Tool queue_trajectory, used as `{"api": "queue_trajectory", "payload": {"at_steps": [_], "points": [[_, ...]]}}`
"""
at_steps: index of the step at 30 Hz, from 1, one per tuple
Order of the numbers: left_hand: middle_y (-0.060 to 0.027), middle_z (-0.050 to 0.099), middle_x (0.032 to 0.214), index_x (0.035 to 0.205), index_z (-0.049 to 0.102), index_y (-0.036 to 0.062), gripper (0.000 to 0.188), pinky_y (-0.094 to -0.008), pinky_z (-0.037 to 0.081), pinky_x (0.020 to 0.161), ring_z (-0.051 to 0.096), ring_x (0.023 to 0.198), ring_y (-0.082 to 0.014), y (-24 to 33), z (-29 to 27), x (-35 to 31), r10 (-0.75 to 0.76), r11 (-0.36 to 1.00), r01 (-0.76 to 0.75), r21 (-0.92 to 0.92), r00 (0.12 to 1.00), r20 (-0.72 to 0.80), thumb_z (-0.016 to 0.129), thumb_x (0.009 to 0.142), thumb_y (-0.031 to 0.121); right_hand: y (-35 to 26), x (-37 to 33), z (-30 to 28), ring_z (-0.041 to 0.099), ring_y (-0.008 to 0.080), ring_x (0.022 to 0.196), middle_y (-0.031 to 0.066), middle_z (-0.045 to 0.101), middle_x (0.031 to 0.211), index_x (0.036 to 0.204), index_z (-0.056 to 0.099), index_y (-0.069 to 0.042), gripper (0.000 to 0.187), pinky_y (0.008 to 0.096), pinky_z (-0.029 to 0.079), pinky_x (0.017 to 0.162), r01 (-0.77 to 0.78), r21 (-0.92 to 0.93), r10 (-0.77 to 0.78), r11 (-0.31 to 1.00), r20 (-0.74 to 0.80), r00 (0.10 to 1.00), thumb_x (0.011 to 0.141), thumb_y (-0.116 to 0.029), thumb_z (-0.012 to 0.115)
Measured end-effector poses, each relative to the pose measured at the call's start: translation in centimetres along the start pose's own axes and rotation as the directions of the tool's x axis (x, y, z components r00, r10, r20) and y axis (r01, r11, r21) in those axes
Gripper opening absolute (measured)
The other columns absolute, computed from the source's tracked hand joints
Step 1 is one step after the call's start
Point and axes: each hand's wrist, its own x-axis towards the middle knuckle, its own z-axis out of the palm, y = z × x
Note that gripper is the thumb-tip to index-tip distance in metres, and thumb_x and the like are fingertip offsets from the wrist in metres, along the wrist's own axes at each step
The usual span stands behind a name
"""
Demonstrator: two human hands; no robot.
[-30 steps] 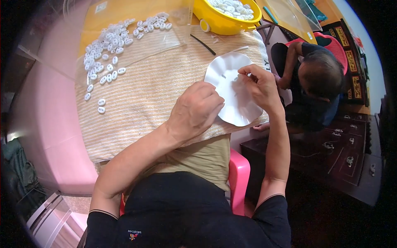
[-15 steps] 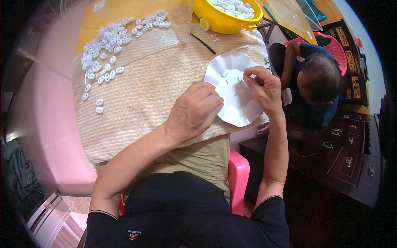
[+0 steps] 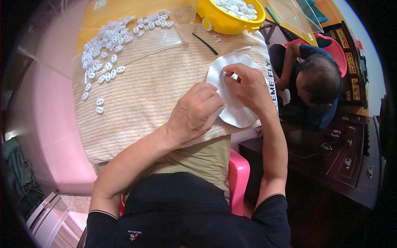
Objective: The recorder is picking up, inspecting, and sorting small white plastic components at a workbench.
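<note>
Over the left rim of a white, wavy-edged plate (image 3: 236, 117) my left hand (image 3: 197, 106) is closed, its fingers curled together. Whatever it grips is hidden by the fingers. My right hand (image 3: 248, 86) hovers above the plate's middle, thumb and forefinger brought together in a pinch. Anything between those fingertips is too small to make out. The small grey pieces on the plate are mostly covered by the right hand now. To the left, many white oval pieces with two holes (image 3: 108, 40) lie in a loose pile, with several scattered toward me.
A yellow basin (image 3: 230, 27) full of white pieces stands at the far edge. Near it lie a thin black strip (image 3: 205, 44) and a short white stick (image 3: 241, 50). A striped cloth (image 3: 140, 111) covers the table. At the right, another person (image 3: 320, 80) sits bent forward.
My right hand has moved left and inward across the plate, from its right side toward my left hand. The left hand stays nearly in place. The plate has shifted very slightly.
</note>
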Motion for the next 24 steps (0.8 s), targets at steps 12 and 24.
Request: {"api": "queue_trajectory", "payload": {"at_steps": [12,24], "points": [[-0.0115,0.064,0.086,0.086,0.065,0.0011,0.015,-0.0390,0.051,0.081,0.062,0.093,-0.0309,-0.1,0.0,-0.1,-0.003,0.999,0.001,-0.044,0.999,-0.038,0.071,0.072,-0.001,-0.9,-0.2,-1.3,0.062,0.0262,0.060,0.0138,0.065,0.073,0.086,0.063,-0.004,0.011,0.0349,0.049,0.057,-0.044,-0.005,0.044,0.999,-0.026,0.999,0.075,-0.003,0.067],[-0.0121,0.063,0.085,0.085,0.064,0.0009,0.013,-0.0389,0.051,0.079,0.062,0.092,-0.0312,0.0,0.0,-0.2,-0.016,0.999,0.014,-0.037,0.999,-0.048,0.071,0.074,-0.001,-0.5,-3.8,-0.9,0.052,0.0039,0.055,0.0018,0.062,0.068,0.089,0.066,-0.003,0.012,0.0215,0.041,0.049,-0.092,0.209,0.129,0.974,-0.172,0.977,0.078,0.001,0.070]]}}
